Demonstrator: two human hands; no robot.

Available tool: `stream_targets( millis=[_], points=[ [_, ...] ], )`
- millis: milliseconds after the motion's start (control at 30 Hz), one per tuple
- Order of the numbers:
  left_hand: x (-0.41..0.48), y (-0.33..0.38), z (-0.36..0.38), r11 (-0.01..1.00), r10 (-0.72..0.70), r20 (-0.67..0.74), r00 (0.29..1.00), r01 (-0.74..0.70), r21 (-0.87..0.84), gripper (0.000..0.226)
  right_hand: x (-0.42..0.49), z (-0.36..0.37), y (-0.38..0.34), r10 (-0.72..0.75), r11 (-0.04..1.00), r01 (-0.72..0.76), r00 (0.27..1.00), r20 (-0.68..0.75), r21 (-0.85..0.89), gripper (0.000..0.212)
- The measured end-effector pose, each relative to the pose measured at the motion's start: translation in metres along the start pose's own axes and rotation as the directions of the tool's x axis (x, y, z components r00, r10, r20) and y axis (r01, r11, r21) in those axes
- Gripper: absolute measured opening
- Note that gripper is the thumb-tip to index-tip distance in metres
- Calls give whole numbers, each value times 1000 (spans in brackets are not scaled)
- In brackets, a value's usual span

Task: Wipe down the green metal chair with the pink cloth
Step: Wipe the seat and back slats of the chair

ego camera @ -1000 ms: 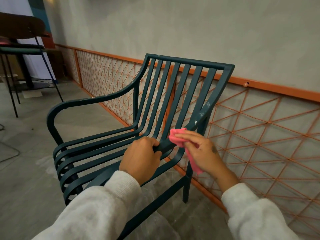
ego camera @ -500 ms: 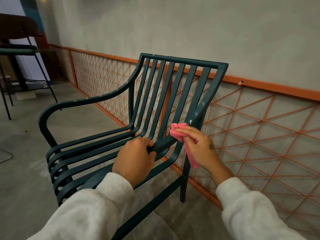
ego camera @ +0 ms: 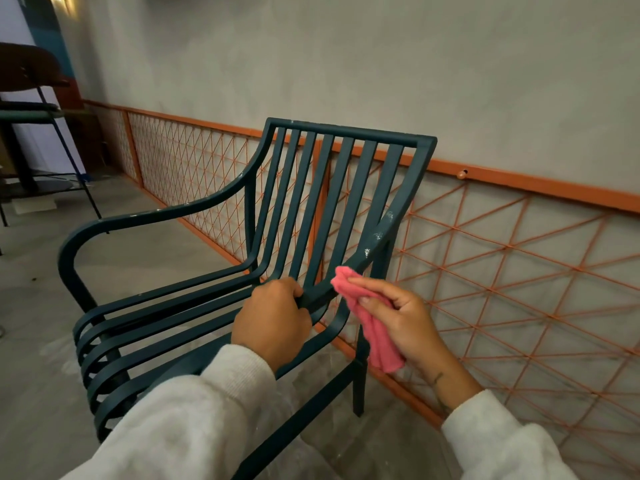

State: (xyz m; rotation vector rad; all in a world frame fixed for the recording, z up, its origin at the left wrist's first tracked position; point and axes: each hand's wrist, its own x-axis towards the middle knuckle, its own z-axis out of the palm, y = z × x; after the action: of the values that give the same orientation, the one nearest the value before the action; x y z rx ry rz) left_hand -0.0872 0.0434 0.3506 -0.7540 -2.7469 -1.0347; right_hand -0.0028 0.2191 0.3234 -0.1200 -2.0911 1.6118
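Cloth [ego camera: 375, 336] hangs pinched in curled fingers [ego camera: 371, 284] of the right hand [ego camera: 403, 318], its top touching the chair [ego camera: 346, 131] arm just beside the left hand [ego camera: 272, 320], whose fingers grip that arm.

The chair [ego camera: 346, 132] stands on the floor [ego camera: 34, 323], its back to the wall [ego camera: 381, 64], and the lattice railing [ego camera: 519, 183] runs behind it. The left hand [ego camera: 273, 317] is on the near armrest. Just right of it, the right hand [ego camera: 401, 313] holds the cloth [ego camera: 377, 337] against that bar. A stool [ego camera: 31, 112] stands far left, further back.
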Motion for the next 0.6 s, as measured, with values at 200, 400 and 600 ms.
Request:
stream_targets(
  millis=[200, 400, 600],
  points=[
    [20, 18, 22, 995, 80, 29, 996, -81, 60, 14, 38, -41, -14, -104, 980, 74, 983, -154, -187, 34],
    [26, 21, 33, 976, 130, 52, 990, -137, 167, 17, 71, -41, -8, -196, 856, 157, 980, -29, -493, 37],
    [27, 16, 37, 968, 170, 30, 985, -172, 184, 18, 38, -4, 19, -308, 760, 354, 935, 177, -546, 41]
  ],
)
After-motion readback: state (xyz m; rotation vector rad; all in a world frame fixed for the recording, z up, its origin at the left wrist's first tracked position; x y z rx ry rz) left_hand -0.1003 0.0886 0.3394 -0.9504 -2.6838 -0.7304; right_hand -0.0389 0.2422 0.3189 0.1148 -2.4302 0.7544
